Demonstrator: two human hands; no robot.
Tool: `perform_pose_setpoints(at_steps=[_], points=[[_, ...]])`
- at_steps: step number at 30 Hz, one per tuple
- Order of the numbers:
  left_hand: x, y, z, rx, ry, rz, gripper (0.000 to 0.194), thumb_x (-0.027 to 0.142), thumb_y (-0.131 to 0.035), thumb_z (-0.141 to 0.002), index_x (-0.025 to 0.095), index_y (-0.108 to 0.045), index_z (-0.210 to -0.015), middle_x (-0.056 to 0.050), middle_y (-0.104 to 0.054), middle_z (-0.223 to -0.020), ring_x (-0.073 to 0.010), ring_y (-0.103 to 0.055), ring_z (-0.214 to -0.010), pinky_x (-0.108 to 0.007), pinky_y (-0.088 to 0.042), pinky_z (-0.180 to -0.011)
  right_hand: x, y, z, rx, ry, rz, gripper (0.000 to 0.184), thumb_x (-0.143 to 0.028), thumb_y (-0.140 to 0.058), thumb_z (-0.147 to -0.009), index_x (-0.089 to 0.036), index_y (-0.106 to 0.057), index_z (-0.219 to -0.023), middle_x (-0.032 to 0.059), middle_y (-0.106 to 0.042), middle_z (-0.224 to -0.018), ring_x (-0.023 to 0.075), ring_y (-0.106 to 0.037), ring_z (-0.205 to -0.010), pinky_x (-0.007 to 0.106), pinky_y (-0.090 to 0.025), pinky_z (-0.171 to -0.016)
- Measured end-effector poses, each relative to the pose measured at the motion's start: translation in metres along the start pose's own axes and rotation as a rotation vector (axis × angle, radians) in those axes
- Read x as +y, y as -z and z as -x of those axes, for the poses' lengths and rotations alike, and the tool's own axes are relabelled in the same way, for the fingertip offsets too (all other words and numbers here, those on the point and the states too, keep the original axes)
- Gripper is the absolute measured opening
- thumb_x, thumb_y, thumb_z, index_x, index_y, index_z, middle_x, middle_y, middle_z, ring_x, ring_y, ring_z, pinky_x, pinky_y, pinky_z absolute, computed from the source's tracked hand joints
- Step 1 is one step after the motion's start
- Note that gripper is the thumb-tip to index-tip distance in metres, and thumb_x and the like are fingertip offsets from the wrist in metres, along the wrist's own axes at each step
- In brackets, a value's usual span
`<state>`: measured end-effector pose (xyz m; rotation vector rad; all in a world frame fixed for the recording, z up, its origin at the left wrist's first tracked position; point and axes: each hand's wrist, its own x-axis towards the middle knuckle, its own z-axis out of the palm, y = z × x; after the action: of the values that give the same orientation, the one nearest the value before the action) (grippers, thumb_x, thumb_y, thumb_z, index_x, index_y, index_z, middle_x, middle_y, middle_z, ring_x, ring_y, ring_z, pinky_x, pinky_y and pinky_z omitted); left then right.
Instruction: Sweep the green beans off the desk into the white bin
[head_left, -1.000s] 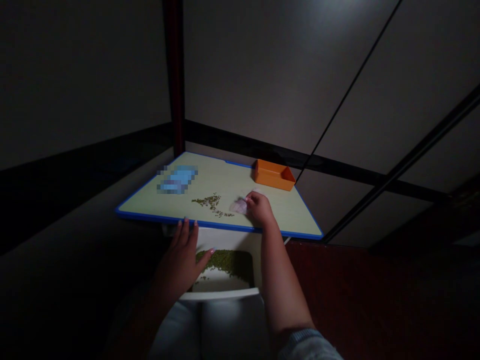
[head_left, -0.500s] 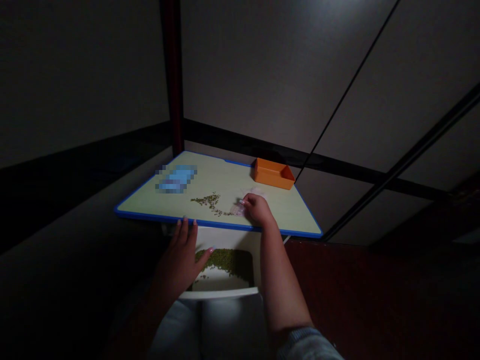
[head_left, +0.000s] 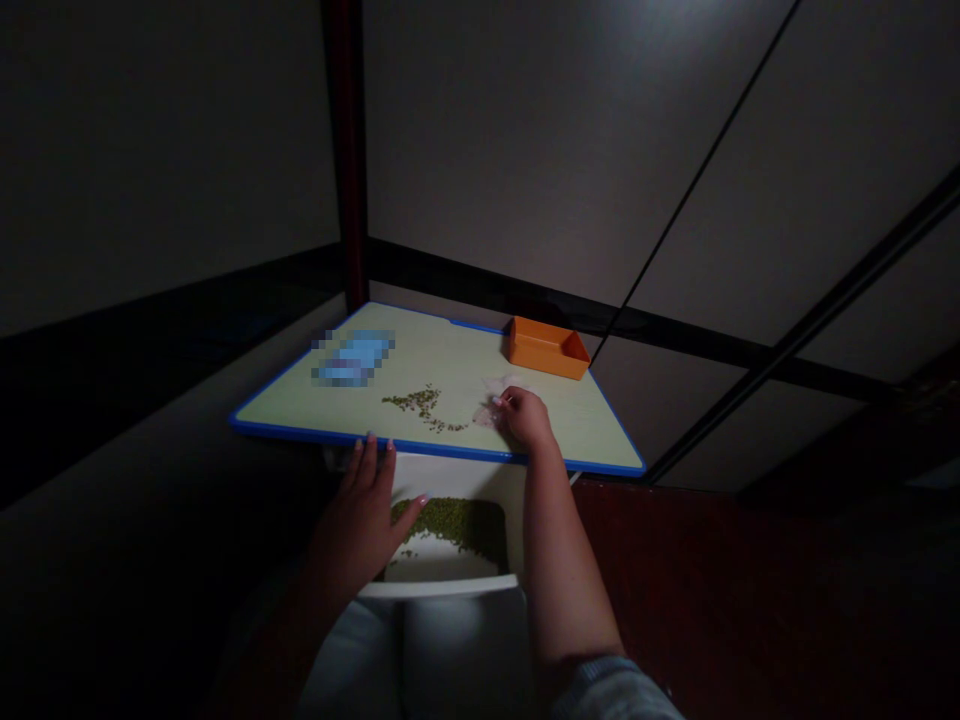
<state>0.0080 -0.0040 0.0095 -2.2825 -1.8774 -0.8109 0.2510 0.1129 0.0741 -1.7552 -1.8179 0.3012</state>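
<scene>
My right hand (head_left: pixel 525 415) is over the board, thumb and fingers pinched on a thin, see-through plastic sheet (head_left: pixel 487 414), perhaps a bag. Part of the plastic lies flat beyond the fingers. To its left, small green grains (head_left: pixel 424 402) are scattered in a loose patch with a trail toward the plastic. My left hand (head_left: pixel 367 510) has its fingers spread, the tips at the blue front edge of the board and the thumb over a white drawer (head_left: pixel 450 588). Inside the drawer lies a heap of green grains (head_left: pixel 465 520).
The pale board (head_left: pixel 570 425) has a blue rim and forms the tabletop. An orange open box (head_left: pixel 549 360) stands at its back right. A blurred-out blue item (head_left: pixel 354 358) lies at the left. Dark panels (head_left: pixel 510 150) rise right behind the table.
My right hand has moved slightly right, drawing the plastic sheet away from the trail of grains. My left hand has stayed in place.
</scene>
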Motion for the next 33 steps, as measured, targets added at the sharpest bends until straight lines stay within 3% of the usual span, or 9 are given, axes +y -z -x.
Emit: perform_pose_setpoints(at_steps=[12,21,33], points=[[0.0036,0.0044,-0.0010,-0.037,0.028,-0.006,0.079,0.056,-0.043,-0.080,0.004,-0.034,-0.137,-0.027,-0.025,-0.150,-0.0365,-0.021,-0.141,-0.049,-0.035,-0.108,0.0005,-0.0014,-0.0027,0.069,-0.018,0.053,0.012,-0.029,-0.055,-0.085,-0.022,-0.064,-0.082,0.0031,-0.068,-0.077,0.0160,-0.056,-0.069,0.025,-0.034,-0.064],[0.0023,0.0037,-0.0012,-0.006,0.014,-0.015,0.078,0.057,-0.045,-0.078,0.006,-0.036,-0.136,-0.026,-0.027,-0.149,-0.0365,-0.023,-0.140,-0.050,-0.038,-0.106,0.0039,-0.0035,-0.0027,0.029,0.080,-0.167,0.013,-0.029,-0.055,-0.082,-0.020,-0.062,-0.077,0.0001,-0.065,-0.072,0.0143,-0.057,-0.069,0.023,-0.039,-0.067],[0.0021,0.0022,-0.0009,-0.022,0.026,-0.015,0.078,0.057,-0.043,-0.079,0.006,-0.034,-0.137,-0.025,-0.026,-0.150,-0.0353,-0.020,-0.141,-0.048,-0.036,-0.108,0.0046,-0.0021,0.0025,-0.119,0.059,-0.238,0.016,-0.030,-0.055,-0.081,-0.018,-0.060,-0.071,-0.0012,-0.061,-0.064,0.0122,-0.053,-0.059,0.021,-0.037,-0.060]])
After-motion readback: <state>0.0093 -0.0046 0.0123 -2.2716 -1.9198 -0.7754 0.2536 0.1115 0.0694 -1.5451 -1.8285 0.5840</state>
